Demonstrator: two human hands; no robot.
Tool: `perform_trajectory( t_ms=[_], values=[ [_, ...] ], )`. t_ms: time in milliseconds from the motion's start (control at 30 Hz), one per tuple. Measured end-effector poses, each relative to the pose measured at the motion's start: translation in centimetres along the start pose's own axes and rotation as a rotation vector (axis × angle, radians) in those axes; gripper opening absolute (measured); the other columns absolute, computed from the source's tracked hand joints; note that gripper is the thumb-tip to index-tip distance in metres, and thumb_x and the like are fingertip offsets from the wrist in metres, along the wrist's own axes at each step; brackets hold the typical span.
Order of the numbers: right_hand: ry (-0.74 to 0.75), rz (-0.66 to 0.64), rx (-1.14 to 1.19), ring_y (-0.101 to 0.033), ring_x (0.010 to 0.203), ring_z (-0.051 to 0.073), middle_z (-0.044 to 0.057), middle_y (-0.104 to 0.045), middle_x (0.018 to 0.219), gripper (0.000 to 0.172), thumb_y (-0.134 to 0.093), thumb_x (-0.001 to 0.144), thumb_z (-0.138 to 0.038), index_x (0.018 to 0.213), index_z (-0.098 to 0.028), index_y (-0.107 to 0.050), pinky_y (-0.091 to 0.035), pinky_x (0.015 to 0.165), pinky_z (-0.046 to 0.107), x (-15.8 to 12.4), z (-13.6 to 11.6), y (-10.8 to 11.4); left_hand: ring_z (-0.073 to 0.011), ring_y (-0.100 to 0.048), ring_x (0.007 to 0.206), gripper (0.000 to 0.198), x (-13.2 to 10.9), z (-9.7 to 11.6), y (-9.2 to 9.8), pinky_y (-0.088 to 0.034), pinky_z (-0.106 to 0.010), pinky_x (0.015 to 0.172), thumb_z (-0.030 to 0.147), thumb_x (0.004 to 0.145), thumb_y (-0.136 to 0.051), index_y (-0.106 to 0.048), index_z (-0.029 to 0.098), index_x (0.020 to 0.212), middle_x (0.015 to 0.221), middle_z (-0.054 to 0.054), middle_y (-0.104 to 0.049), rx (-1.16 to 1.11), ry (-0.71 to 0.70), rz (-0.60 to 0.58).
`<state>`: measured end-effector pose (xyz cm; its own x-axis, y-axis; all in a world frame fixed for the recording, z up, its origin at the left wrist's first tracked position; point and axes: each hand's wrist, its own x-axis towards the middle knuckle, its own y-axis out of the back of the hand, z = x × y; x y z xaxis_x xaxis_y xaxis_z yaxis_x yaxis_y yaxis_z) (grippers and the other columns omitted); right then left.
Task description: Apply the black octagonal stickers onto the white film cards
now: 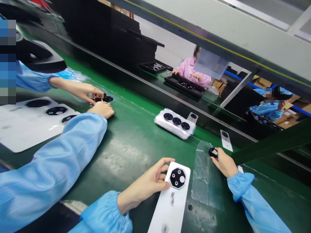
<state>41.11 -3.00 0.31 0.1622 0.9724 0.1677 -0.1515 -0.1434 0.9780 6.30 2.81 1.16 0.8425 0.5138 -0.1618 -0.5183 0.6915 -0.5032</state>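
Observation:
My left hand (148,179) grips the edge of a white phone-back-shaped panel (167,207) between thumb and fingers. A black octagonal plate (177,178) with several round openings sits near the panel's top end, above dark printed characters. To the right, my right hand (224,161) pinches a small black round piece (213,153) with a pale patch on it. Beneath that hand lies a clear plastic bag (201,178), flat on the green work surface (121,145).
A plastic-wrapped stack (173,124) with black octagonal plates lies ahead. Small white panels, one of them upright-looking (226,140), rest near the conveyor edge. At left, a co-worker's hands (102,108) work beside large white panels (29,126). A green beam (274,142) slants in at right.

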Motion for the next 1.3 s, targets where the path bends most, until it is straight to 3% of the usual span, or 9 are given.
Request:
perform_trajectory(
  t_ms=[133,267,567,733,967,1300],
  values=[
    [-0.049,-0.015,0.017,-0.067,0.068,0.03,0.011,-0.066,0.082,0.03,-0.052,0.084,-0.038,0.103,-0.015,-0.045,-0.049,0.058,0.036,0.0,-0.2,0.3,-0.0182,-0.06,0.092,0.059,-0.1,0.2,0.0,-0.046,-0.031,0.076,0.02,0.07,-0.07,-0.038,0.024,0.12,0.114,-0.006,-0.057,0.003,0.004,-0.004],
    [-0.078,-0.014,0.087,-0.067,0.067,0.027,0.008,-0.067,0.079,0.032,-0.051,0.082,-0.043,0.101,-0.017,-0.046,-0.05,0.059,0.035,0.1,0.0,0.8,-0.019,-0.06,0.094,0.059,-0.2,0.3,-0.1,-0.046,-0.032,0.077,0.021,0.07,-0.07,-0.038,0.025,0.12,0.113,-0.005,-0.056,0.002,0.006,-0.004],
    [-0.023,0.064,0.336,-0.061,0.09,0.023,0.009,-0.055,0.107,0.033,-0.053,0.081,-0.043,0.106,-0.022,-0.047,-0.056,0.065,0.031,0.0,-0.8,4.1,-0.0204,-0.059,0.093,0.06,-0.3,0.9,-0.3,-0.045,-0.034,0.078,0.024,0.069,-0.071,-0.039,0.025,0.12,0.113,-0.006,-0.056,-0.047,0.026,0.014],
    [-0.004,0.082,0.493,-0.058,0.087,0.022,0.009,-0.049,0.108,0.033,-0.057,0.081,-0.042,0.105,-0.022,-0.049,-0.056,0.061,0.031,-0.6,-2.9,5.3,-0.0206,-0.059,0.091,0.061,-0.3,1.1,-0.1,-0.045,-0.033,0.076,0.023,0.068,-0.071,-0.04,0.026,0.119,0.111,-0.005,-0.055,-0.072,0.027,0.068],
    [0.011,0.032,0.55,-0.057,0.085,0.02,0.007,-0.048,0.105,0.032,-0.056,0.083,-0.043,0.107,-0.023,-0.05,-0.055,0.063,0.03,-1.5,-4.9,5.7,-0.0185,-0.059,0.089,0.061,-0.5,1.5,0.0,-0.044,-0.032,0.077,0.023,0.069,-0.071,-0.039,0.026,0.12,0.11,-0.005,-0.056,-0.08,0.012,0.094],
    [0.027,0.015,0.462,-0.052,0.067,0.018,0.005,-0.05,0.092,0.03,-0.054,0.084,-0.041,0.109,-0.025,-0.048,-0.05,0.062,0.034,-2.0,-6.0,6.3,-0.0208,-0.059,0.091,0.061,-0.7,1.7,-0.1,-0.045,-0.034,0.077,0.025,0.071,-0.07,-0.039,0.027,0.123,0.11,-0.005,-0.056,-0.083,0.016,0.095]
  ],
)
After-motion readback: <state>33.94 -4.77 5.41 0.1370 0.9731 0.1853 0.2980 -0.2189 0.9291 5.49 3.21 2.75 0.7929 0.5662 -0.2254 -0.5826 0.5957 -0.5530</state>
